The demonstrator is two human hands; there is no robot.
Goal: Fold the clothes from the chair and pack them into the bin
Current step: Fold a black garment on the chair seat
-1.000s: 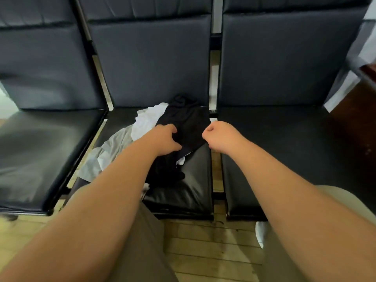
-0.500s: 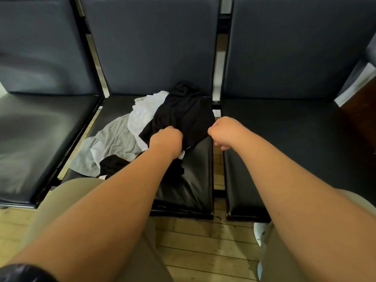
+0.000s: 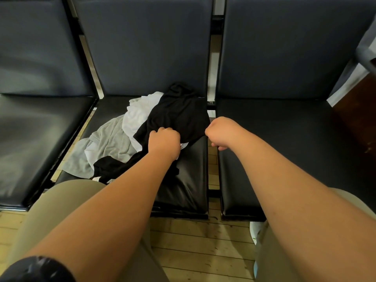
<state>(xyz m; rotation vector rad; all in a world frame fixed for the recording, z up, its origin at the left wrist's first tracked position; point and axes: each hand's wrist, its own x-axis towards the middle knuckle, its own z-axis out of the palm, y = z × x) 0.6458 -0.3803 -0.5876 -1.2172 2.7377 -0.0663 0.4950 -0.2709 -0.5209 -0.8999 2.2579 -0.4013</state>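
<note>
3 dark padded chairs are seen side by side, with the backs cut off at the top edge. on the middle chair [image 3: 191, 171] a loose heap of clothes is spread: a black garment [image 3: 179, 112] lies uppermost, a white garment [image 3: 138, 117] is partly buried under it, and a grey garment [image 3: 109, 143] is draped toward the seat's left edge. which kind of garment each one is cannot be made out, since all are crumpled and overlapped. a small pale label is glimpsed just beside the left hand.

the near edge of the black garment is gripped by the left hand [image 3: 164, 142], whose fingers are curled down into the cloth. the right hand [image 3: 220, 132] is balled at the garment's right corner, over the gap between the middle chair and the right chair [image 3: 284, 143]; its fingers are turned away, so it cannot be told whether cloth is pinched.

a dark band [image 3: 36, 269] on the left forearm is blurred in the bottom corner. a white object [image 3: 255, 231] on the wooden floor [image 3: 193, 241] is mostly hidden behind the right leg and cannot be identified.
</note>
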